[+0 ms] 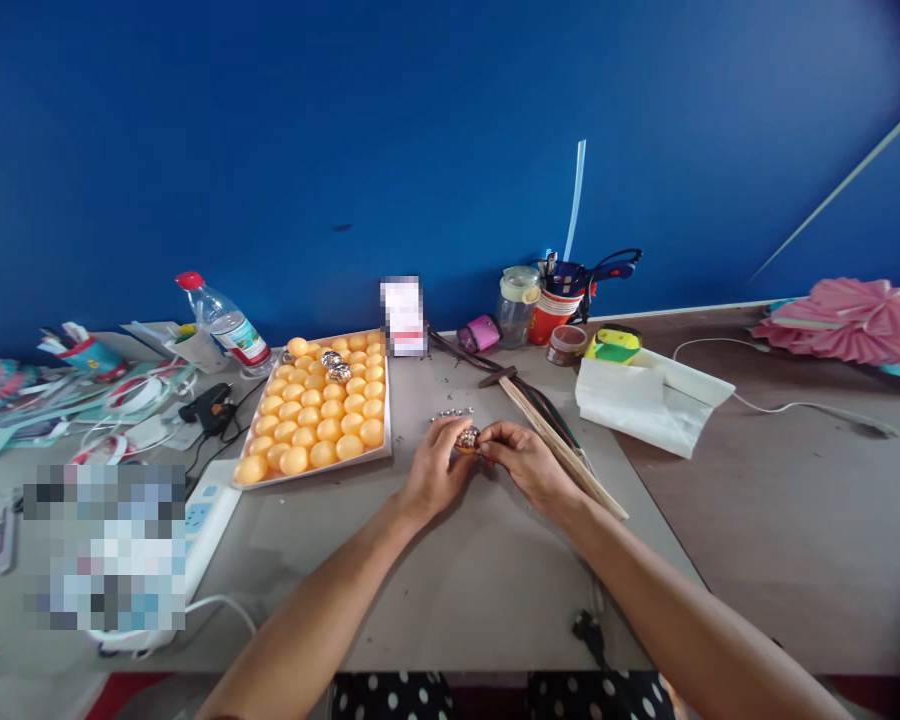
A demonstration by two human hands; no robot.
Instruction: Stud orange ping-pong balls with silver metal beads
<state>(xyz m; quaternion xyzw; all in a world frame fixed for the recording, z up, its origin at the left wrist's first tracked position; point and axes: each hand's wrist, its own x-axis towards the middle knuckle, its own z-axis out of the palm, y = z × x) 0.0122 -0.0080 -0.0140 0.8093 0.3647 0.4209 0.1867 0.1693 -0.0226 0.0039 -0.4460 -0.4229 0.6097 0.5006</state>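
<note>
My left hand (436, 470) is closed around a small orange ball (467, 437) whose visible side is dotted with shiny silvery pieces. My right hand (523, 460) touches the ball's right side with its thumb and forefinger pinched together; anything between those fingertips is too small to make out. Just beyond my left fingers lie several small silvery pieces (454, 412) in a loose row on the grey table. To the left, a shallow white box (387, 400) holds rows of plain orange balls (328, 430), with a few silver-covered balls (336, 368) resting on top.
Thin wooden sticks (562, 445) and a hammer (498, 376) lie right of my hands. Behind stand a glass jar (519, 305) and a red cup of tools (553, 315). White paper (637, 400) lies right, a power strip (214, 505) left. A tilted bottle (229, 325) stands behind the box.
</note>
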